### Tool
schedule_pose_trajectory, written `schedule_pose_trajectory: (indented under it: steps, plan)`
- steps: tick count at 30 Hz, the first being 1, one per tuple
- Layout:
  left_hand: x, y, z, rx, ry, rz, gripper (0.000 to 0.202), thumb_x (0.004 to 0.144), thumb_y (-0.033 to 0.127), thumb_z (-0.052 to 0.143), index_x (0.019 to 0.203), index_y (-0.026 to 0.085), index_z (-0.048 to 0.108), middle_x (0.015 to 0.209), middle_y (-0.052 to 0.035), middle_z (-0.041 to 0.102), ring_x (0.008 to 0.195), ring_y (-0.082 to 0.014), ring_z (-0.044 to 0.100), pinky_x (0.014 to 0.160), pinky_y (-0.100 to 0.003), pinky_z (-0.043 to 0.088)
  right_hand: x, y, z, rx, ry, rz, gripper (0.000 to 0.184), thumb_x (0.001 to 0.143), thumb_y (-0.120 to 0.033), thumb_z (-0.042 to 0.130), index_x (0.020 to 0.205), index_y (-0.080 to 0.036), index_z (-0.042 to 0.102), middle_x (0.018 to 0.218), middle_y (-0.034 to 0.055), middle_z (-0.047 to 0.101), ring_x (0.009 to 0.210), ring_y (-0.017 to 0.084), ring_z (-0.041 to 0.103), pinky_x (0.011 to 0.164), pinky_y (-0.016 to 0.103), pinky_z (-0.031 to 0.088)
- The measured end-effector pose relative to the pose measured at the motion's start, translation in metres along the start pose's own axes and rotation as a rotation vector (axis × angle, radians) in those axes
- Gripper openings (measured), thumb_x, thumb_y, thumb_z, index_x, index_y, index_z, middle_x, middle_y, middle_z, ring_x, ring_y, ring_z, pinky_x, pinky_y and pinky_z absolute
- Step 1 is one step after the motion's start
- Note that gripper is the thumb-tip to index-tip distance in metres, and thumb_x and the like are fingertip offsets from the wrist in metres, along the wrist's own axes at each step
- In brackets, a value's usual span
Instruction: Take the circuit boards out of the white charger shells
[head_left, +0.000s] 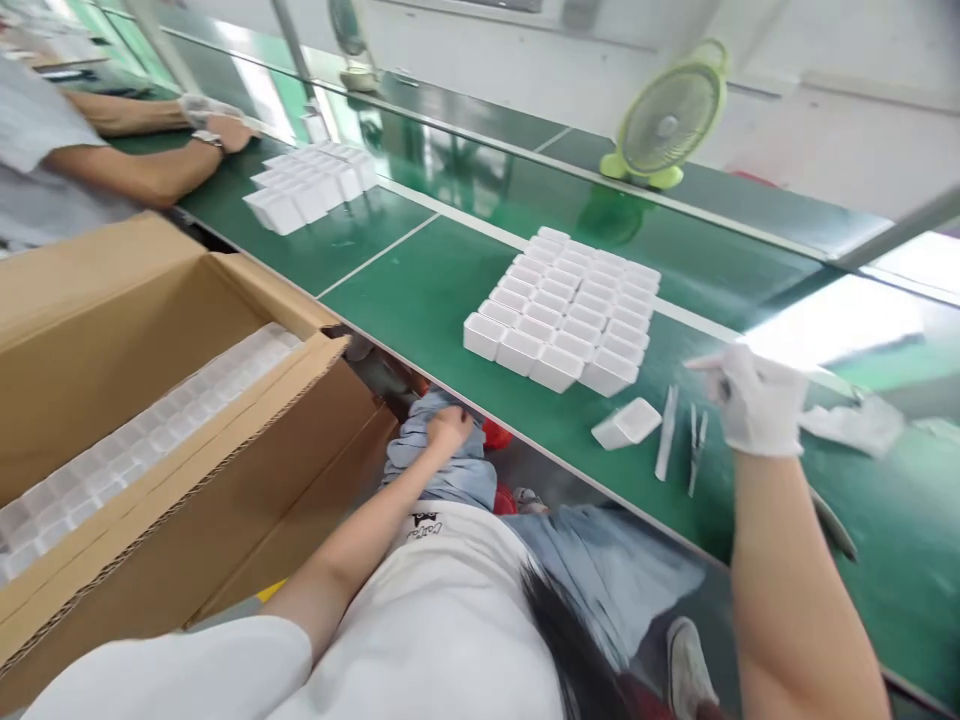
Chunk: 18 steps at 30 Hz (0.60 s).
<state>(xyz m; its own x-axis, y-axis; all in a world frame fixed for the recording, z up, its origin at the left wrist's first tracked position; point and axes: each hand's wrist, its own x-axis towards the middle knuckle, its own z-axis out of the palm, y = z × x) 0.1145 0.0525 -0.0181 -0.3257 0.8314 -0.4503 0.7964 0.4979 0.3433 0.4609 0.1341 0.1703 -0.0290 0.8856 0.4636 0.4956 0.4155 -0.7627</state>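
Observation:
My left hand point(450, 430) is bare and rests on my thigh, over blue denim point(442, 470); how its fingers lie is hard to make out. Wearing a white glove, my right hand point(761, 400) hovers above the green table with its index finger stretched out to the left. A small dark spot shows between its fingers, but I see no object held. Just left of it lie tweezers point(697, 450) and a flat white strip point(666, 432). A single white plastic box point(627, 424) lies tilted beside the strip. Farther left stands a block of white boxes in rows point(559, 310).
An open cardboard box point(247, 500) at left holds rows of translucent boxes point(150, 445). More white boxes point(311, 185) stand near a co-worker's gloved hand point(210, 108). A green fan point(667, 120) is at the back. Crumpled white material point(855, 422) and a dark-handled tool point(834, 525) lie right.

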Motion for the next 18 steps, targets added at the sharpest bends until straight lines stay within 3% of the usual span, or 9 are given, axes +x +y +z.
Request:
schedule_pose_trajectory:
  steps: [4, 7, 10, 13, 16, 18]
  plan:
    - [-0.008, -0.016, -0.017, 0.016, 0.041, -0.071, 0.031, 0.1, 0.04, 0.059, 0.113, 0.012, 0.065, 0.113, -0.0087, 0.068, 0.102, -0.0213, 0.067, 0.091, -0.042, 0.057, 0.007, 0.014, 0.002, 0.065, 0.004, -0.014, 0.063, 0.098, -0.066, 0.054, 0.06, -0.018, 0.069, 0.047, 0.0, 0.047, 0.045, 0.013, 0.041, 0.051, 0.031, 0.033]
    - [-0.015, -0.01, -0.015, -0.048, 0.029, -0.05, 0.032, 0.099, 0.041, 0.06, 0.115, 0.013, 0.064, 0.116, -0.0095, 0.067, 0.104, -0.0217, 0.066, 0.092, -0.043, 0.057, 0.012, 0.018, -0.001, 0.108, 0.02, -0.036, 0.064, 0.1, -0.067, 0.05, 0.068, -0.016, 0.072, 0.046, -0.0019, 0.047, 0.044, 0.011, 0.041, 0.051, 0.028, 0.034]
    - [-0.027, 0.015, 0.005, -0.162, -0.085, -0.022, 0.032, 0.1, 0.038, 0.059, 0.118, 0.011, 0.063, 0.118, -0.0087, 0.065, 0.102, -0.0212, 0.066, 0.089, -0.041, 0.057, 0.015, 0.022, -0.004, 0.178, 0.033, -0.016, 0.062, 0.101, -0.062, 0.051, 0.067, -0.014, 0.072, 0.044, -0.003, 0.046, 0.043, 0.009, 0.04, 0.051, 0.027, 0.034]
    - [-0.042, 0.04, 0.036, -0.273, -0.258, -0.069, 0.03, 0.101, 0.038, 0.058, 0.113, 0.011, 0.064, 0.107, -0.0059, 0.067, 0.092, -0.0188, 0.068, 0.081, -0.035, 0.059, 0.014, 0.022, -0.005, 0.218, 0.04, 0.015, 0.06, 0.101, -0.06, 0.053, 0.069, -0.014, 0.073, 0.044, -0.0031, 0.047, 0.043, 0.008, 0.04, 0.051, 0.026, 0.033]
    - [-0.05, 0.046, 0.06, -0.357, -0.366, -0.16, 0.031, 0.098, 0.038, 0.062, 0.111, 0.01, 0.065, 0.104, -0.0052, 0.067, 0.089, -0.0196, 0.068, 0.076, -0.033, 0.06, 0.013, 0.017, -0.003, 0.257, 0.03, 0.03, 0.061, 0.098, -0.065, 0.054, 0.068, -0.015, 0.073, 0.044, -0.0027, 0.047, 0.044, 0.01, 0.041, 0.05, 0.026, 0.034]
    - [-0.045, 0.04, 0.064, -0.402, -0.402, -0.216, 0.029, 0.099, 0.037, 0.062, 0.115, 0.013, 0.064, 0.108, -0.0066, 0.067, 0.091, -0.0185, 0.068, 0.078, -0.034, 0.061, 0.013, 0.013, -0.002, 0.278, 0.003, 0.034, 0.061, 0.097, -0.066, 0.056, 0.068, -0.016, 0.073, 0.045, -0.0022, 0.048, 0.044, 0.01, 0.041, 0.051, 0.027, 0.036]
